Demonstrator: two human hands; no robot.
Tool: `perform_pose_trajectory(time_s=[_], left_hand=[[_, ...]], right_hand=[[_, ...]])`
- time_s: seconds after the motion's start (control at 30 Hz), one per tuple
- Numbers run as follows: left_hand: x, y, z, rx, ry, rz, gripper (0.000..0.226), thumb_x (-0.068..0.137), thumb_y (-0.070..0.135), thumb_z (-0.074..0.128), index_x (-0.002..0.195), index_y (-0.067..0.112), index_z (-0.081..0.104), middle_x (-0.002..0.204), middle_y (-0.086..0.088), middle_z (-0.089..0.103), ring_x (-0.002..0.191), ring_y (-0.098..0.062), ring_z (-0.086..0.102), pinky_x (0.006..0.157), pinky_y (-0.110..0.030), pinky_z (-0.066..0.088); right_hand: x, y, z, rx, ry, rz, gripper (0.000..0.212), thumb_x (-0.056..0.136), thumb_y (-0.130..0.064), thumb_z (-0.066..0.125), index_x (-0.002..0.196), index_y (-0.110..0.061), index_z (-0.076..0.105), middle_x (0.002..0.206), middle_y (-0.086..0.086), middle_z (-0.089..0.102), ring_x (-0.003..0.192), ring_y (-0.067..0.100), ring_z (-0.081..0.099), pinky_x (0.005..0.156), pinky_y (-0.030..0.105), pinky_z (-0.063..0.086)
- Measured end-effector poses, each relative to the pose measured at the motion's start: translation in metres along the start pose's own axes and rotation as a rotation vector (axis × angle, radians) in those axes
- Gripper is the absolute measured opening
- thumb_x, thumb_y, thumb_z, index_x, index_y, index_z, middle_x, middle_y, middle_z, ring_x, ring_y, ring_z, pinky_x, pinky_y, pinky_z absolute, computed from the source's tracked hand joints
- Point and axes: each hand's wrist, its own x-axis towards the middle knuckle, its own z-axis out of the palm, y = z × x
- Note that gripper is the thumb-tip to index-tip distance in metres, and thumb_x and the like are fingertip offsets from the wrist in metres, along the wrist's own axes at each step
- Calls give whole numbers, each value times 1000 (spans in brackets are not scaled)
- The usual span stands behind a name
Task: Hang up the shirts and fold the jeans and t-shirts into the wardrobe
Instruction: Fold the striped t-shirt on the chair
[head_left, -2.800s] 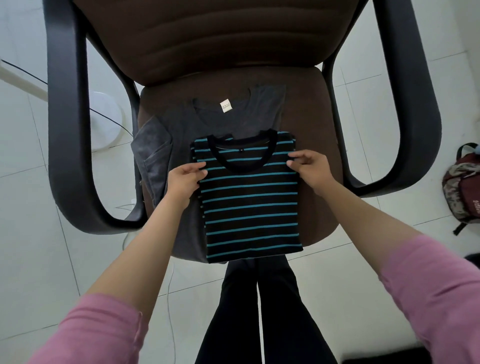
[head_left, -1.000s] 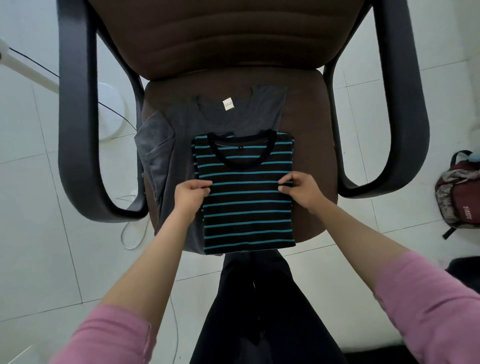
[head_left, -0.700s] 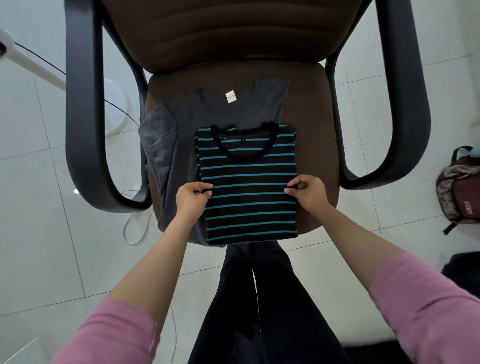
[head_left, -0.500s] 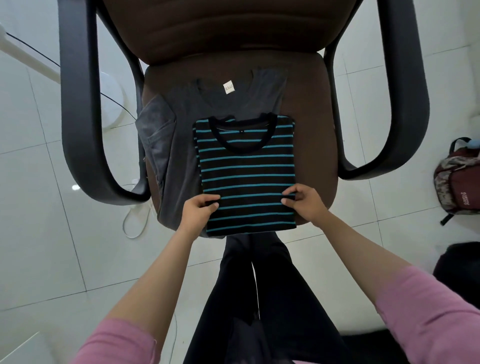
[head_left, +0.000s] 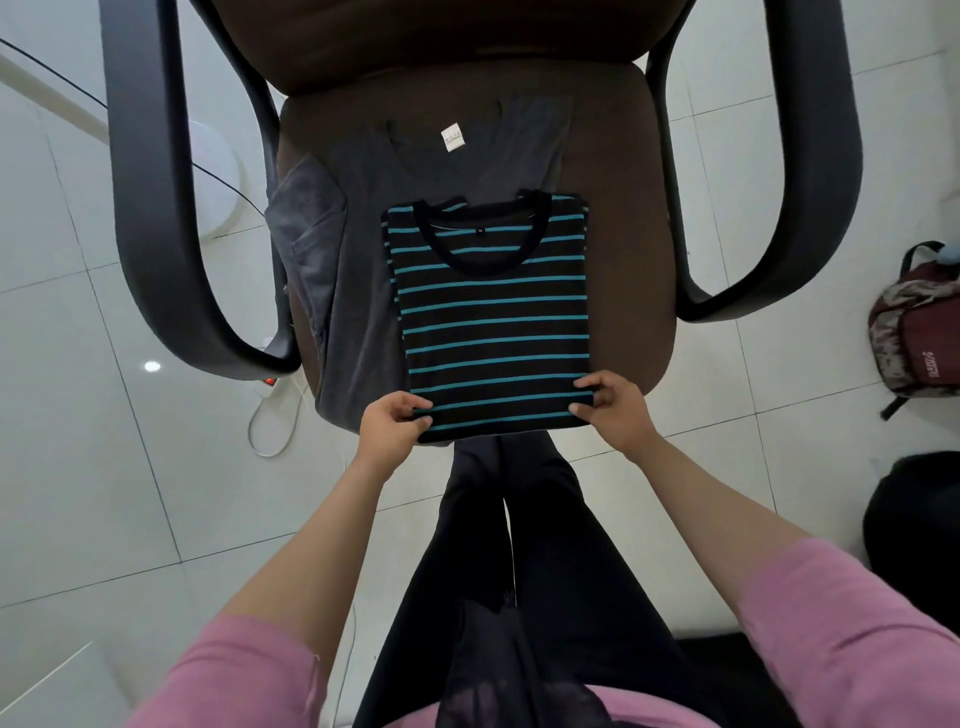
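Two t-shirts lie on the brown chair (head_left: 623, 270), and neither has reached a wardrobe, which I cannot see from here. Starting at 9 o'clock of the seat, the grey t-shirt (head_left: 353, 249) is spread underneath, its neck label at 12 o'clock and one sleeve hanging loose over the seat's edge; it looks only roughly laid out, not yet folded. On top of it, toward the middle, sits the striped t-shirt (head_left: 493, 317), already narrowed into a tidy rectangle with its collar at 12 o'clock and its hem at 6 o'clock, at the front edge of the seat.

At the hem's 7 o'clock corner the left hand (head_left: 389, 423) pinches the cloth, fingers curled over the top and thumb on the edge. At the 5 o'clock corner the right hand (head_left: 613, 410) does the same, fingertips on the stripes, thumb tucked at the side. I would judge the next step to be lifting this hem up toward the collar to halve the length.

So the sides of one shirt are done; its crosswise fold, the whole grey one, and any jeans or shirts for hanging, none visible, remain. A backpack (head_left: 914, 322) sits on the floor at 3 o'clock.
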Motion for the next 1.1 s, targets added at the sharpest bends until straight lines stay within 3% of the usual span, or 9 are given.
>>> perform_pose_trajectory(time_s=[0.17, 0.27, 0.37, 0.57, 0.77, 0.9, 0.93, 1.03, 1.1], left_hand=[[4, -13, 2, 225, 8, 94, 15, 83, 1, 66, 88, 15, 64, 92, -12, 67, 82, -24, 67, 72, -23, 55], [4, -19, 2, 321, -75, 122, 16, 83, 6, 67, 89, 18, 58, 88, -10, 67, 80, -23, 67, 68, -24, 55], [3, -20, -3, 405, -160, 159, 20, 80, 10, 70, 90, 18, 55, 89, -5, 69, 81, -21, 67, 75, -31, 56], [1, -26, -7, 476, -142, 165, 18, 81, 11, 71, 93, 14, 57, 83, 1, 65, 79, -16, 62, 67, -16, 47], [-1, -27, 4, 582, -62, 163, 15, 87, 12, 63, 97, 16, 53, 80, 2, 64, 77, -22, 61, 69, -34, 52], [-11, -32, 6, 676, -67, 163, 18, 93, 11, 52, 110, 16, 51, 95, -1, 64, 81, -21, 56, 66, -31, 43], [-13, -32, 4, 674, -68, 151, 21, 92, 10, 50, 112, 16, 51, 98, 0, 63, 84, -21, 56, 67, -31, 43], [-18, -26, -1, 642, 8, 187, 24, 90, 13, 50, 113, 18, 56, 104, -3, 57, 92, -23, 58, 73, -34, 47], [-20, -8, -2, 579, 131, 243, 25, 89, 18, 54, 113, 17, 57, 106, -4, 50, 91, -23, 57, 76, -36, 50]], right_hand=[[5, 9, 8, -138, 70, -61, 27, 78, -6, 76, 102, -14, 66, 71, -7, 48, 66, 9, 49, 65, 9, 41], [5, 14, 10, -150, 93, -72, 28, 80, -4, 73, 105, -12, 65, 73, -9, 50, 67, 5, 50, 70, 9, 45], [5, 14, 11, -185, 93, -98, 27, 81, -4, 72, 106, -11, 64, 71, -8, 50, 65, 4, 52, 66, 2, 43], [2, 21, 6, -219, 100, -92, 27, 82, -2, 70, 107, -11, 65, 69, -5, 48, 63, 6, 50, 62, -1, 40], [5, 17, 5, -300, 56, -86, 26, 84, -5, 68, 108, -11, 62, 69, 2, 54, 66, 17, 55, 66, 20, 46], [7, 8, -4, -374, -17, -108, 27, 83, -6, 68, 109, -10, 61, 71, 12, 61, 66, 20, 57, 63, 11, 43], [7, 5, -6, -402, -28, -111, 27, 83, -7, 69, 109, -10, 62, 73, 13, 63, 67, 20, 56, 66, 15, 46], [8, -6, -8, -503, 0, -128, 28, 84, -16, 68, 110, -11, 63, 93, 8, 56, 78, 19, 53, 82, 29, 49], [7, -19, -8, -516, 71, -171, 31, 86, -22, 64, 115, -11, 60, 106, 8, 51, 89, 23, 55, 84, 34, 49]])
